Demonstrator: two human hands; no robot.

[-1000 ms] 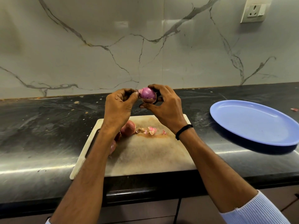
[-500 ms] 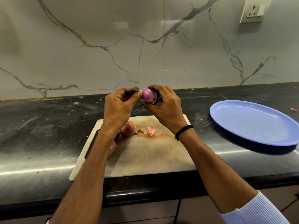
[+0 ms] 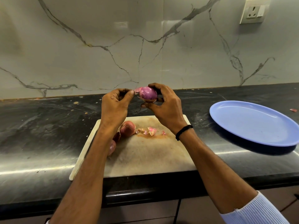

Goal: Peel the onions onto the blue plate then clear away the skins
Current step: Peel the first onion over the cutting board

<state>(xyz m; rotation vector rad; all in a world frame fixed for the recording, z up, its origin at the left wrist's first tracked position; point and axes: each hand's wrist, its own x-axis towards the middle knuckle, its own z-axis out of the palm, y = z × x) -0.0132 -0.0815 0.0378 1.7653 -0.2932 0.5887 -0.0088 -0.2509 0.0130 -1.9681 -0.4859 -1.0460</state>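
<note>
My right hand (image 3: 165, 107) grips a glossy purple onion (image 3: 148, 93) above the far edge of the cutting board (image 3: 145, 156). My left hand (image 3: 114, 105) pinches a pink strip of skin (image 3: 137, 90) that still hangs from the onion's left side. Unpeeled onions (image 3: 127, 128) lie on the board's left part, partly hidden by my left forearm. Small skin scraps (image 3: 151, 130) lie mid-board. The blue plate (image 3: 252, 123) sits on the counter to the right, nothing on it.
The black counter (image 3: 40, 126) runs to a marble wall behind. A wall socket (image 3: 254, 11) is at the upper right. A tiny skin scrap (image 3: 293, 110) lies beyond the plate. The counter's front edge is just below the board.
My left hand has drawn a little to the left, and a strip of skin now shows pulled away from the onion. The right hand keeps the onion in about the same place.
</note>
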